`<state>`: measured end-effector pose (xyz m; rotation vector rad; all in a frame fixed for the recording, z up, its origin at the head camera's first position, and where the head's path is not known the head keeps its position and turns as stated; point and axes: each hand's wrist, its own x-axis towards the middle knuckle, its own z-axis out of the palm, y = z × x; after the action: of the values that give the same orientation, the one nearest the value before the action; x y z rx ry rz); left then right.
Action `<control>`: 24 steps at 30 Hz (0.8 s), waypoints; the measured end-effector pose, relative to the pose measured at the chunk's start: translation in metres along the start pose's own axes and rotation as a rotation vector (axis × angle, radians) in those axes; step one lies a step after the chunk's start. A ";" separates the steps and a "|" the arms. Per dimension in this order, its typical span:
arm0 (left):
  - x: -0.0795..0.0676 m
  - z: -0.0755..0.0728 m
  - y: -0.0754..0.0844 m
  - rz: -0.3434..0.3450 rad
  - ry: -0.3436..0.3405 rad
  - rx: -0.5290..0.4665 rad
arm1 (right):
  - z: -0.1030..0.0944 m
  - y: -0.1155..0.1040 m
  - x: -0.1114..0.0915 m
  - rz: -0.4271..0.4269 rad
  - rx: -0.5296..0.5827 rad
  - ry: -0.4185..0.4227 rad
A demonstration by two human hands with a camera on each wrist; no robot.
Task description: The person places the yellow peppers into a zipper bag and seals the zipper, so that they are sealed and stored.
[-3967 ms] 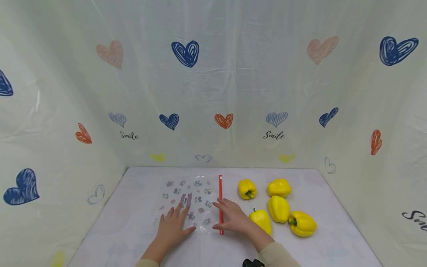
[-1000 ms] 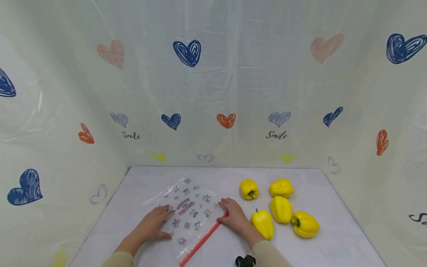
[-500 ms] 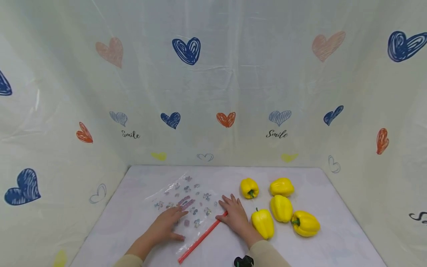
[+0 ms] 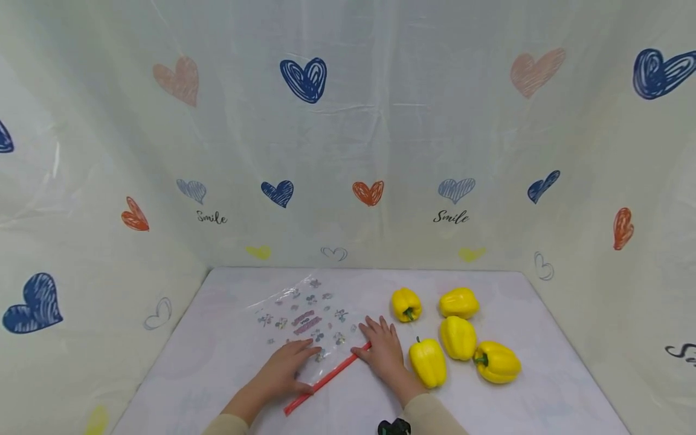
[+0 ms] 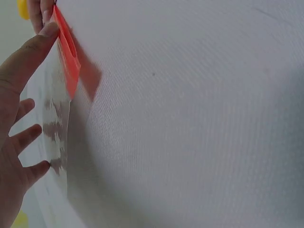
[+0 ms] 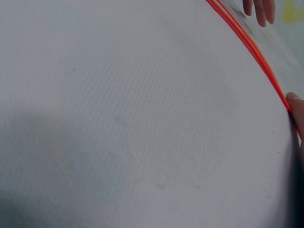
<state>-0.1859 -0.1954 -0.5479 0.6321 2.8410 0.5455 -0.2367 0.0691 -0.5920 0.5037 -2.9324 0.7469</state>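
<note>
A clear plastic bag (image 4: 306, 324) with small printed pictures lies flat on the table, turned at a slant. A red strip (image 4: 333, 374) runs along its near edge; at its near-left end, the left wrist view shows the red edge in two layers. My left hand (image 4: 281, 370) spreads its fingers over the bag's near-left part, its thumb (image 5: 34, 53) on the red strip. At the strip's far-right end, my right hand (image 4: 383, 355) lies with fingers stretched forward and its thumb (image 6: 296, 108) against the red. Neither hand is curled round the bag.
Several yellow bell peppers stand or lie to the right of the bag, the nearest pepper (image 4: 428, 363) just beside my right hand. A dark object (image 4: 394, 427) shows at the bottom edge. Behind the white table (image 4: 467, 411) hangs a heart-printed curtain (image 4: 348, 139).
The bag has turned from having its red strip upright on the right to slanting at the near side. Lately my left hand has moved right, its thumb reaching the strip, and the strip's near end has shifted away.
</note>
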 end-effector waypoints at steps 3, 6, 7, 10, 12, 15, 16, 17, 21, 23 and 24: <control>0.003 0.003 0.004 -0.009 -0.014 0.017 | -0.002 -0.001 -0.001 0.011 0.000 0.006; 0.005 0.006 0.008 -0.012 -0.027 0.042 | -0.002 -0.001 -0.002 0.012 0.007 0.020; 0.006 0.007 0.009 -0.013 -0.031 0.054 | -0.002 0.000 -0.001 0.014 0.010 0.022; 0.006 0.007 0.010 -0.007 -0.037 0.066 | -0.003 0.002 -0.001 0.016 0.035 0.027; 0.007 0.007 0.011 -0.003 -0.041 0.070 | -0.005 0.002 -0.001 0.020 0.071 0.025; 0.006 0.006 0.010 -0.004 -0.051 0.069 | -0.007 0.003 -0.002 0.021 0.152 0.014; 0.006 0.006 0.009 -0.006 -0.055 0.069 | -0.008 0.003 -0.002 0.023 0.176 0.006; 0.006 0.005 0.009 -0.007 -0.058 0.066 | -0.009 0.003 -0.002 0.025 0.204 -0.001; 0.006 0.001 0.009 0.003 -0.059 0.065 | -0.013 0.000 -0.004 0.052 0.269 -0.024; 0.006 -0.001 0.010 0.012 -0.055 0.066 | -0.015 -0.002 -0.006 0.065 0.284 -0.017; 0.006 -0.002 0.011 0.018 -0.051 0.070 | -0.015 -0.003 -0.007 0.070 0.292 -0.010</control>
<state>-0.1881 -0.1845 -0.5423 0.6739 2.8192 0.4285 -0.2297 0.0761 -0.5783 0.4260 -2.8756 1.1936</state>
